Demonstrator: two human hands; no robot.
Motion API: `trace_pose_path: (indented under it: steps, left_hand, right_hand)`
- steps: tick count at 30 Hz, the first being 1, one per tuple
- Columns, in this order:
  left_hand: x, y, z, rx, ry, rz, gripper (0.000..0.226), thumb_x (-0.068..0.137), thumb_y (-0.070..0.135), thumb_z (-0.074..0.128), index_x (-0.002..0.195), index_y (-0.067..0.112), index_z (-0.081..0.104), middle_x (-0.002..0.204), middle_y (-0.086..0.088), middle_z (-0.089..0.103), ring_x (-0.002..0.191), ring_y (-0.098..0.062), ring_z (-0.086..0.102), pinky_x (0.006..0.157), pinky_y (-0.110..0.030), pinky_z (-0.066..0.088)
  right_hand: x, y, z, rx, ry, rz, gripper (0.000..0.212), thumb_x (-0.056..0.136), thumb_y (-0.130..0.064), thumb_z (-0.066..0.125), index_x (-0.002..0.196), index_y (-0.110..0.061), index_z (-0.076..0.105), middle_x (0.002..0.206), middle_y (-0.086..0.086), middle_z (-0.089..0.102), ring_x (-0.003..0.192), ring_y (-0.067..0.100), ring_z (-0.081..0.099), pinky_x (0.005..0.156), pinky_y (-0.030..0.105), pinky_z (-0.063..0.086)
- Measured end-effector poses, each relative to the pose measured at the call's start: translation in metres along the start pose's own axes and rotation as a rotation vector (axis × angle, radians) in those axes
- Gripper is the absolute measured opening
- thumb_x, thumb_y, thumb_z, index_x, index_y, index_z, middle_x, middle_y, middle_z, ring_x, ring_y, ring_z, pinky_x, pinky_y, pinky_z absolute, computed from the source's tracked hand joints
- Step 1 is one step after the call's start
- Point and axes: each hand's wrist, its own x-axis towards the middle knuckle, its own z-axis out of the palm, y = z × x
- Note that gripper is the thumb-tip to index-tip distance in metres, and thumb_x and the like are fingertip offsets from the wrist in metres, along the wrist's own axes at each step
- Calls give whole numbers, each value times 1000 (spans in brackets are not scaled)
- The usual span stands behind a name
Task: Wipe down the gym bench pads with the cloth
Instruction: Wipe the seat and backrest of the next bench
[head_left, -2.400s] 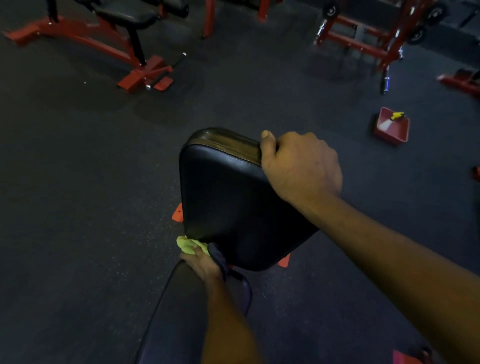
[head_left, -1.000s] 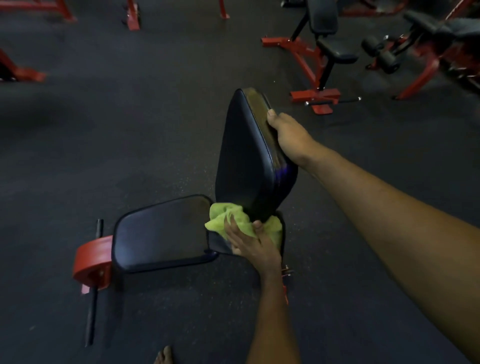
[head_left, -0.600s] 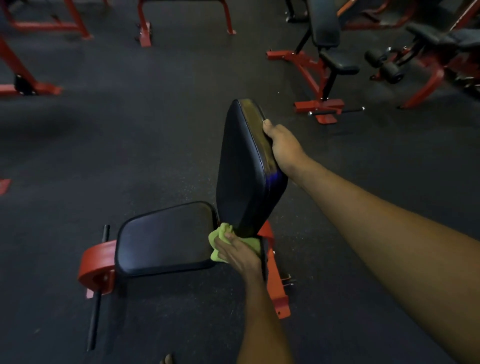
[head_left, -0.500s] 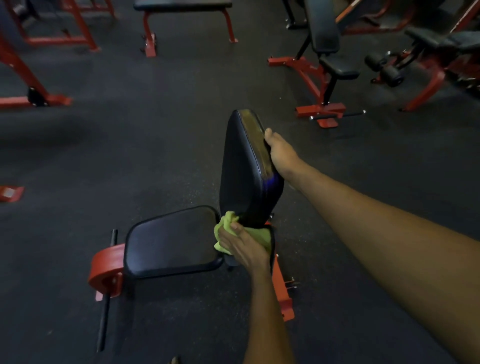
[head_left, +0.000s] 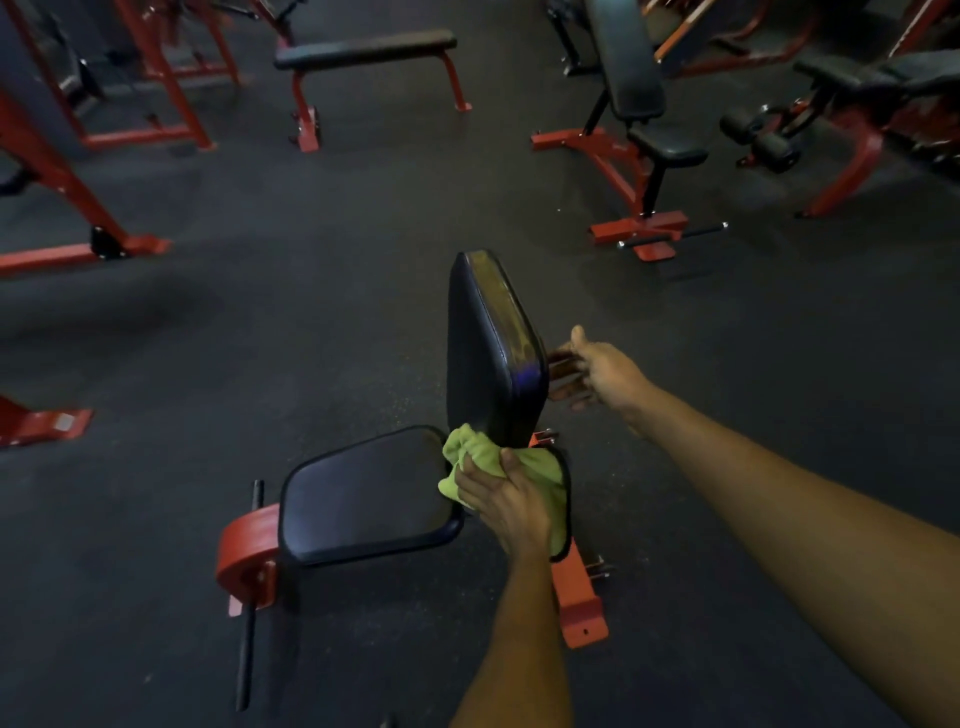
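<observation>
Clamping curled fingers on the soft, limp cloth (head_left: 467, 460) at the foot of the stiff back pad (head_left: 480, 364), the left hand (head_left: 511, 501) presses it there, while the right hand (head_left: 600, 371), fingers apart, hangs beside the pad's graspable rear edge.

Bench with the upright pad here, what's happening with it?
A person is cleaning a gym bench. The left hand grips a green cloth, pressed where the upright back pad meets the seat pad. The right hand is open beside the back pad's rear edge; whether it touches is unclear.
</observation>
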Motion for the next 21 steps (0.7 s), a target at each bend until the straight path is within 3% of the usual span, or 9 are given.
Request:
trace_pose_path:
  steps: [1,5,8,11,14,18,21]
  left_hand:
    - [0,11,-16,-129,2,-10,66,91,66,26,140,22,31,141,-4,36,130,-27,33,103,-56,36]
    - [21,65,-59,-251,-131,122,58,93,67,22,135,30,36,135,-3,45,123,-21,43,100,-49,41]
    - [33,118,-100,-269,-249,386,38,99,59,27,119,32,45,115,-1,56,107,-19,56,91,-42,47]
    - [43,161,-147,-371,-431,512,23,103,47,35,111,33,51,101,2,65,96,-13,63,85,-37,52]
    - [53,193,-189,-387,-605,541,27,99,53,41,110,32,53,98,-2,65,94,-20,62,90,-55,52]
    - [62,224,-233,-272,-754,581,27,95,55,42,111,33,46,102,0,60,97,-24,60,93,-63,48]
    - [68,244,-260,-144,-847,640,31,88,49,50,115,34,45,106,1,58,101,-26,59,95,-61,48]
  right_hand:
    - [-3,2,3,12,36,-22,54,110,-47,24,101,-14,65,90,9,71,75,21,67,62,31,44]
    - [-15,-10,16,59,175,-145,31,110,-23,40,102,-7,65,94,13,66,72,18,62,52,18,44]
    - [-23,-39,19,-55,224,-270,15,99,-8,57,96,-19,67,98,1,68,90,13,62,68,19,46]
    - [-35,-70,23,-128,158,-373,36,83,4,68,111,-18,68,122,5,60,108,13,56,86,24,45]
    - [-58,-101,29,-171,-12,-436,49,81,-1,73,128,-15,63,128,4,62,118,12,57,88,16,48]
    - [-76,-126,33,-123,-42,-501,23,86,-17,81,103,-13,65,95,8,66,88,17,62,81,35,52]
    - [-88,-140,39,-160,-10,-538,36,77,-40,83,90,-11,65,83,3,64,81,13,60,77,32,50]
